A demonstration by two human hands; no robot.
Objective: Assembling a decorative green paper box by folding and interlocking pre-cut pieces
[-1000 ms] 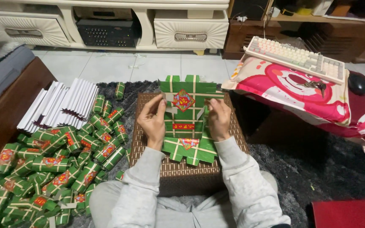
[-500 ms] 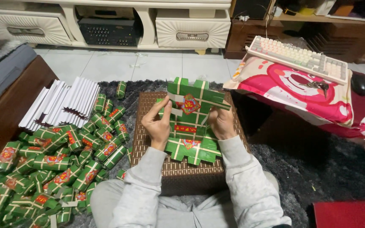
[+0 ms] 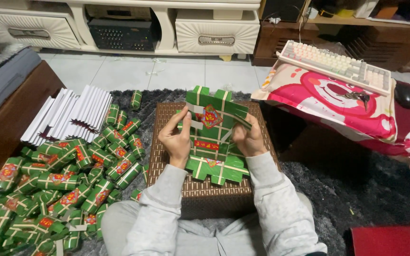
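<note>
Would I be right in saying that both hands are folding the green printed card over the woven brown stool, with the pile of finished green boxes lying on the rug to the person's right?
Not quite: the head view shows the pile of finished green boxes on the person's left, not the right. The rest holds: the left hand and right hand fold the green printed card over the woven brown stool.

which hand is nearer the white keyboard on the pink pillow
The right hand. It grips the right edge of the green cardboard sheet, on the side toward the keyboard up and to the right. The left hand holds the sheet's left edge, farther away.
</note>
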